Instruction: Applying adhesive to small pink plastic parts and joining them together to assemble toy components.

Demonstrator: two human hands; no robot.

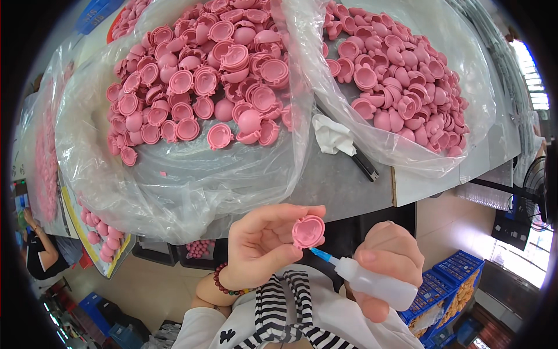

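While a worker sits at the near edge of a grey table (349,180), the left hand (261,244) pinches a pink half-shell (308,231) between thumb and fingers, its grip clamped on the rim with the hollow side turned toward the camera. The shell is held in the air just off the table's near edge, above the worker's lap. The right hand (386,264) is wrapped around a small white squeeze bottle (375,282), the grip closed on its body; the bottle's blue nozzle (319,254) points up and left, its tip just beside the lower rim of the shell, though whether it touches cannot be told. A string of dark red beads (224,282) circles the left wrist, and a black-and-white striped garment (285,314) lies in the lap below both hands.

On the table, two clear plastic bags are spread open. The larger bag (174,186) toward the left edge carries a wide heap of pink half-shells (203,81); the second bag (407,157) toward the right edge carries another heap (401,75). Between the two bags lie a crumpled white cloth (331,134) and a black tool handle (365,166), near the table's near edge. Blue crates (453,279) stand on the floor beyond the right hand.
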